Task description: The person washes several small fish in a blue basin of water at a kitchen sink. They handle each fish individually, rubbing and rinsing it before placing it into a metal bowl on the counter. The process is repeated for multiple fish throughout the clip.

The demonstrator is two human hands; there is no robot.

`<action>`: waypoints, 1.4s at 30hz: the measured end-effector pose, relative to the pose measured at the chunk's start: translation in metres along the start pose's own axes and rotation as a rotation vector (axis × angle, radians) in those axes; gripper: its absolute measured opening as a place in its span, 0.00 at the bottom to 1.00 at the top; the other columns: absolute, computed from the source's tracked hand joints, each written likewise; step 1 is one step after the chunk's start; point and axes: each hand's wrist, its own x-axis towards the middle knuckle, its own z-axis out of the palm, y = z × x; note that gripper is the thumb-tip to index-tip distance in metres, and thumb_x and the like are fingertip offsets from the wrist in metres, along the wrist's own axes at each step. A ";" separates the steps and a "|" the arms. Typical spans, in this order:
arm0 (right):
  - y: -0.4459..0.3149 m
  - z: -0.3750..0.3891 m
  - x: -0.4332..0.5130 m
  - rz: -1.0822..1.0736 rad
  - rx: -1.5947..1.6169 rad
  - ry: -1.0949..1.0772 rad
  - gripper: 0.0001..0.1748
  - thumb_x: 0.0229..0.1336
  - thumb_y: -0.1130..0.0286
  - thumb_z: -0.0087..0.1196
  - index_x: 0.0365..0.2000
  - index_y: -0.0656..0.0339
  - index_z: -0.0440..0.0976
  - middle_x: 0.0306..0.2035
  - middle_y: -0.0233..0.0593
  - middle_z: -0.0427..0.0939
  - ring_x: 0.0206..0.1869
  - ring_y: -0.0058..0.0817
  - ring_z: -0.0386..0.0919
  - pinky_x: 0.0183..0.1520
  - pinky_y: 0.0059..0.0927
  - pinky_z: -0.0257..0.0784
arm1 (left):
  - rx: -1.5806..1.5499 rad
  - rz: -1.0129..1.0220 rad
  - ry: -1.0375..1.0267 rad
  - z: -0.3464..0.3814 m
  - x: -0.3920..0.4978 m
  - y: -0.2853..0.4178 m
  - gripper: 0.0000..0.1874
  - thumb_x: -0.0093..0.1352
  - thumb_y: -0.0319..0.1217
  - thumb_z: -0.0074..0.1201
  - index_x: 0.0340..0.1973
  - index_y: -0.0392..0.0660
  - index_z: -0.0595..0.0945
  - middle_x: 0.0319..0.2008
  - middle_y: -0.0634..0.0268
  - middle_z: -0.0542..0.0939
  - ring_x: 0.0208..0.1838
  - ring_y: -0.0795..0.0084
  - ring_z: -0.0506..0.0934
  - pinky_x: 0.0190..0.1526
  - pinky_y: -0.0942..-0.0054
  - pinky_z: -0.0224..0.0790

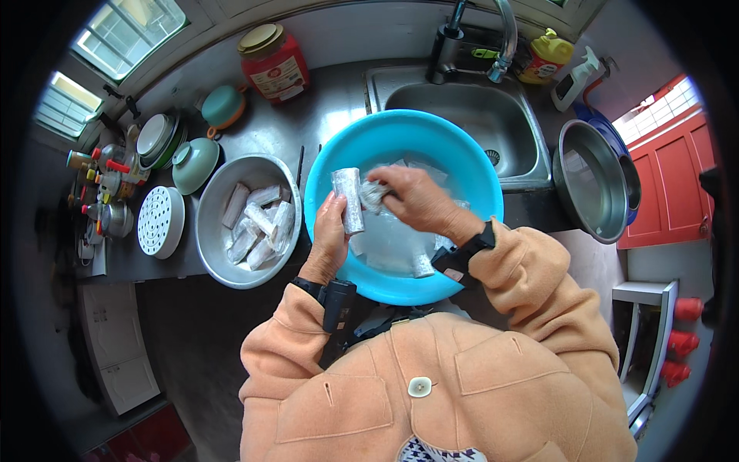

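Note:
My left hand (329, 228) grips an upright, shiny cylinder in clear plastic wrap (347, 199) above the blue plastic basin (482, 147). Beside it, my right hand (418, 193) is closed on a crumpled greyish wad (374, 196), perhaps a cloth or scrubber, close to the cylinder's right side. Whether the wad touches the wrap is hard to tell. Cloudy water (384, 248) stands in the basin, with clear plastic pieces and another wrapped cylinder (423, 265) near its front. To the left, a metal bowl (209, 254) holds several wrapped pieces (262, 222).
A steel sink (462, 107) with a faucet (444, 55) lies behind the basin. At right leans a metal basin (592, 179). A white perforated steamer tray (155, 222), a green bowl (196, 164) and a red lidded jar (277, 72) stand on the counter (323, 104).

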 end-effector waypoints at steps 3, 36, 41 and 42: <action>-0.016 0.019 -0.002 -0.074 0.020 -0.002 0.15 0.50 0.73 0.56 0.42 0.61 0.73 0.36 0.47 0.74 0.37 0.48 0.76 0.42 0.42 0.73 | 0.080 -0.047 0.015 0.000 0.001 -0.001 0.14 0.74 0.40 0.37 0.50 0.49 0.72 0.33 0.70 0.76 0.31 0.79 0.74 0.26 0.79 0.65; -0.041 0.017 -0.007 -0.109 -0.065 0.162 0.07 0.49 0.72 0.54 0.32 0.58 0.76 0.34 0.44 0.73 0.35 0.47 0.76 0.37 0.43 0.73 | -0.092 -0.131 0.131 0.004 -0.004 -0.004 0.22 0.73 0.50 0.40 0.48 0.46 0.74 0.37 0.66 0.76 0.41 0.74 0.74 0.42 0.72 0.70; -0.043 0.034 -0.010 -0.125 -0.079 0.064 0.08 0.47 0.75 0.54 0.32 0.59 0.74 0.35 0.43 0.73 0.32 0.46 0.76 0.35 0.42 0.74 | -0.345 -0.091 -0.125 0.006 -0.006 -0.006 0.25 0.75 0.46 0.31 0.54 0.41 0.71 0.46 0.60 0.76 0.50 0.67 0.74 0.55 0.66 0.66; -0.043 0.034 -0.014 -0.135 -0.081 0.042 0.08 0.47 0.75 0.54 0.32 0.59 0.74 0.36 0.43 0.73 0.32 0.46 0.76 0.35 0.41 0.74 | -0.333 -0.085 -0.139 0.006 -0.007 -0.007 0.25 0.75 0.45 0.30 0.55 0.40 0.71 0.46 0.60 0.76 0.50 0.67 0.74 0.54 0.66 0.66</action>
